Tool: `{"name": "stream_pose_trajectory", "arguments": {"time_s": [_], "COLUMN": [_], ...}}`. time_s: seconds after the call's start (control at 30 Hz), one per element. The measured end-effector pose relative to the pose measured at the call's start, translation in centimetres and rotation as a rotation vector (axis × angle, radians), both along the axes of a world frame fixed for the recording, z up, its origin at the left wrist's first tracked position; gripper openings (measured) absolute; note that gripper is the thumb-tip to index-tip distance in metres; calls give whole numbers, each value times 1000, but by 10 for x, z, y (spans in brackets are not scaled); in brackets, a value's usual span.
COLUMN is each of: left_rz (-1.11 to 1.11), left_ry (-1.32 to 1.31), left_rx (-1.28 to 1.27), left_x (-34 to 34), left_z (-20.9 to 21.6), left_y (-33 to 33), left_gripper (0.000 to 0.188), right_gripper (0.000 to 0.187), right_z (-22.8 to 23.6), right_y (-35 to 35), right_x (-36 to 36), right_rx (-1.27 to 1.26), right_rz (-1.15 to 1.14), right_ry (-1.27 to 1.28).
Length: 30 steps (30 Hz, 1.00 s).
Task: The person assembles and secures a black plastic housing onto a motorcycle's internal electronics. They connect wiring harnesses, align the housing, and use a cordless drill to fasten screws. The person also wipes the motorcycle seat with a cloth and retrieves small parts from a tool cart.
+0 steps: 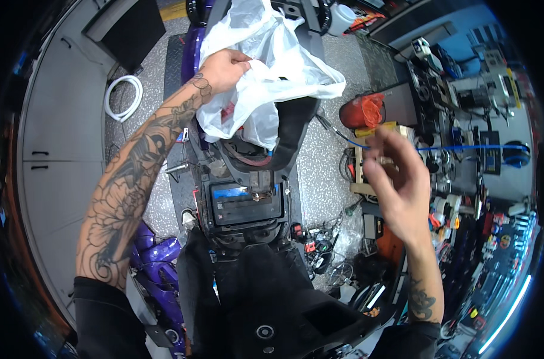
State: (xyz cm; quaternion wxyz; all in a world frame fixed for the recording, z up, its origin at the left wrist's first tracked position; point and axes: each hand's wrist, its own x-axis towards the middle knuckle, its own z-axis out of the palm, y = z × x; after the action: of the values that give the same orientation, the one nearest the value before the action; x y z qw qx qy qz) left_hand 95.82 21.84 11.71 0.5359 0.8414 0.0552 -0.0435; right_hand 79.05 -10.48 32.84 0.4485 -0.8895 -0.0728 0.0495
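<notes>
A white plastic bag (272,72) lies over the far part of a partly stripped scooter or similar vehicle (290,143). My left hand (224,70) is closed on the bag's near-left edge, thumb and fingers pinching the film. Something reddish shows faintly through the plastic; what the bag holds is hidden. My right hand (402,188) hangs in the air to the right, apart from the vehicle, its fingers loosely bent and spread, slightly blurred, with nothing seen in them. Closer to me, a black battery-like box (245,203) with a blue label sits in the frame below the bag.
Purple body panels (158,257) lie at the lower left. A coiled white hose (124,99) rests on the floor by the grey cabinets (63,119). To the right are a red container (358,112), loose cables and connectors (320,245), and a crowded tool bench (451,197).
</notes>
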Motion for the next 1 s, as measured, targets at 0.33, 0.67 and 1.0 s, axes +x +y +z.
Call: {"name": "stream_pose_trajectory", "arguments": {"time_s": [0.33, 0.67, 1.0], "left_rz": [242, 400, -60], "left_ry": [-265, -228, -325], "left_rx": [93, 151, 166], "left_x": [68, 30, -169], "left_z": [23, 13, 131], "left_y": [59, 65, -23], "left_gripper": [35, 34, 33], "right_gripper": [22, 21, 15], "right_z": [36, 39, 27], "right_y": [-121, -151, -172], "right_x": [-156, -235, -312], "right_rx": [-27, 58, 37], "right_rz": [-288, -506, -730], "right_ry": [248, 346, 254]}}
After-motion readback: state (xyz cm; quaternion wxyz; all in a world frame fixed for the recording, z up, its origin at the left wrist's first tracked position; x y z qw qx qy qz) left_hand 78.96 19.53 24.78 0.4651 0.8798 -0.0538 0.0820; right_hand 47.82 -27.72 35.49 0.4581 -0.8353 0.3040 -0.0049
